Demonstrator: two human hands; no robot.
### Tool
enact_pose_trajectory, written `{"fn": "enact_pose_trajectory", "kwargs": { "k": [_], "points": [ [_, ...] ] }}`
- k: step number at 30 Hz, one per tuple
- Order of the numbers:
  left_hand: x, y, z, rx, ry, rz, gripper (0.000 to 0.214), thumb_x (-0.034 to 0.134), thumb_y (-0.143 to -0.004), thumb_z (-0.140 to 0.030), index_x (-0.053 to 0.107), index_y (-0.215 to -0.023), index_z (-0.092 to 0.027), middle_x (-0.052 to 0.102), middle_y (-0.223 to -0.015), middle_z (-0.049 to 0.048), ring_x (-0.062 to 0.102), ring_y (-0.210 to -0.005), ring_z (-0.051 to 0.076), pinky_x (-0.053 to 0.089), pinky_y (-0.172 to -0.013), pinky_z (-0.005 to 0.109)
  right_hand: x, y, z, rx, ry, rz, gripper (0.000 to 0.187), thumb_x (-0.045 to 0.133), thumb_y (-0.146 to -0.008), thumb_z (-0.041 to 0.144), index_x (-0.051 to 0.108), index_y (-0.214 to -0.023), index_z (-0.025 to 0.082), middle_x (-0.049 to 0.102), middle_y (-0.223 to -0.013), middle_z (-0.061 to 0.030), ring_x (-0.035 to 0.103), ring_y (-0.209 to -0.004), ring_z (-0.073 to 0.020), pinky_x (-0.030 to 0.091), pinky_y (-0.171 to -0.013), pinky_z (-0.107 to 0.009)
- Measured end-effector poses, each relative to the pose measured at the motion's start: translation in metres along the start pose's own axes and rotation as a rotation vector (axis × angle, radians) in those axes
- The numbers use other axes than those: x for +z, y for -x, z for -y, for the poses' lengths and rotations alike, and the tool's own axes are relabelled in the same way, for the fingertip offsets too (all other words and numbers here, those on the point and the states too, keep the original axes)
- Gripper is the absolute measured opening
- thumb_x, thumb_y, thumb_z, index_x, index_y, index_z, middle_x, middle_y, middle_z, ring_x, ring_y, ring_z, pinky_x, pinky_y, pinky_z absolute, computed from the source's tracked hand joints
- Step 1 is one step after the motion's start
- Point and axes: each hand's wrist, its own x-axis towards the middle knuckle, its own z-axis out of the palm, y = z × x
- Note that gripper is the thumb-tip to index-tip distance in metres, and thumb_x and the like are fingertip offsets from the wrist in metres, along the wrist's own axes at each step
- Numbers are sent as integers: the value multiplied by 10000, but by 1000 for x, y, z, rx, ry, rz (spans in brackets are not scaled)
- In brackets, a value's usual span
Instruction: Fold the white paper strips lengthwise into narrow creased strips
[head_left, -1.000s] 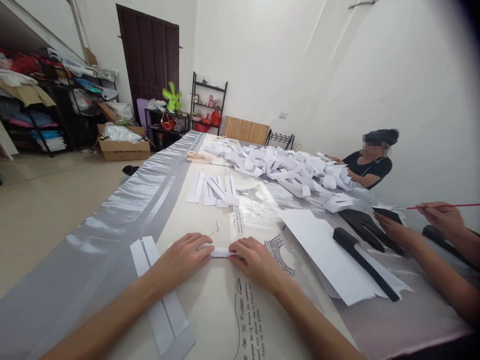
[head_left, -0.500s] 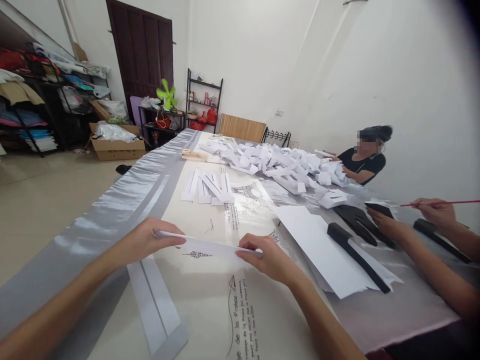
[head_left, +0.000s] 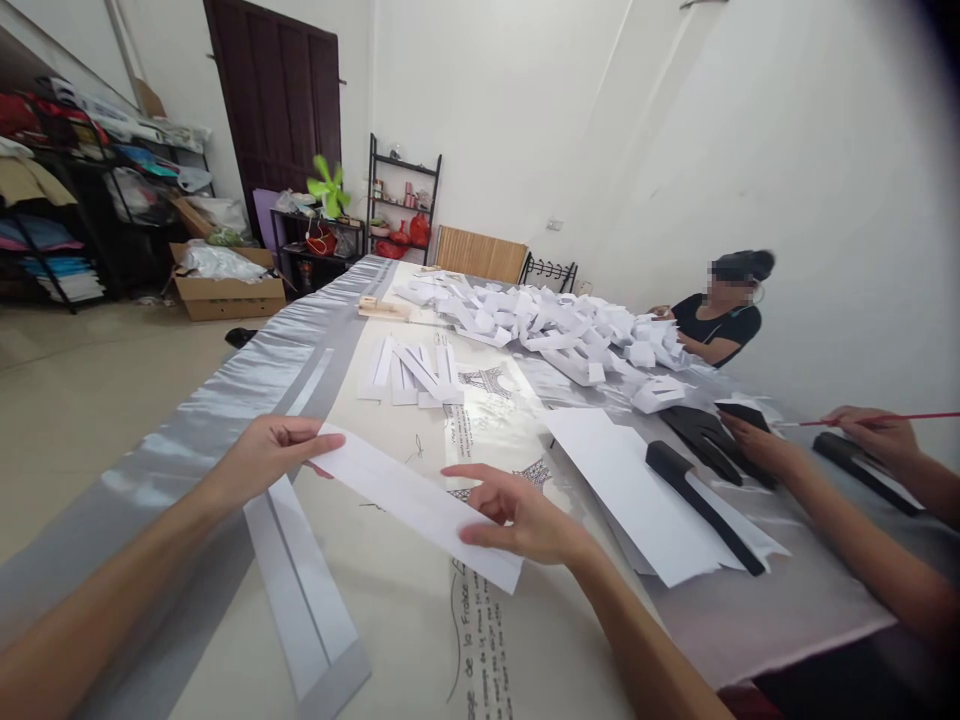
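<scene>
A folded white paper strip [head_left: 405, 500] stretches slantwise between my two hands above the table. My left hand [head_left: 274, 455] pinches its upper left end. Near the lower right end, the thumb of my right hand [head_left: 517, 515] lies on the strip; the index finger points out and the others curl behind. Below my left wrist lies a longer folded paper piece [head_left: 304, 600] with a dark slit down its middle and a folded bottom flap. Several similar folded papers [head_left: 416, 372] rest farther up the printed tablecloth [head_left: 390, 640].
A large heap of folded white papers [head_left: 555, 325] covers the far table. To the right are paper sheets [head_left: 611, 480], a black strip [head_left: 705, 510] and a black glove [head_left: 701, 440]. A co-worker's hands [head_left: 870, 435] hold a thin red stick; another person [head_left: 720, 315] sits beyond.
The paper strip has tilted from nearly edge-on to showing its broad face, its right end lower. My right index finger has stretched out. My left hand has risen slightly.
</scene>
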Motion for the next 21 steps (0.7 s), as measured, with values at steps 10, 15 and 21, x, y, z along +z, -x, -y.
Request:
{"fn": "enact_pose_trajectory", "kwargs": {
  "k": [10, 15, 21],
  "points": [
    [-14, 10, 25, 74, -894, -205, 380, 427, -963, -427, 662, -766, -203, 643, -657, 46, 638, -636, 245, 401, -555, 278, 16, -8, -4, 188, 84, -171, 243, 716, -841, 296, 788, -1073, 289, 286, -649, 72, 263, -547, -90, 239, -522, -267],
    [23, 20, 34, 151, -973, 76, 347, 361, -963, -281, 635, -768, -192, 667, -701, 89, 670, -646, 259, 472, -584, 333, 22, -13, -7, 235, 116, -323, 240, 726, -801, 291, 783, -1031, 253, 373, -683, 54, 343, -588, -97, 296, -538, -246],
    [54, 19, 32, 320, -676, 24, 499, 282, -1025, -335, 545, -1410, -156, 567, -1469, 119, 563, -1325, 256, 488, -1051, 391, 39, -19, -8, 226, 85, -294, 242, 715, -801, 268, 758, -1037, 240, 356, -644, 68, 326, -553, -93, 277, -512, -239]
  ]
}}
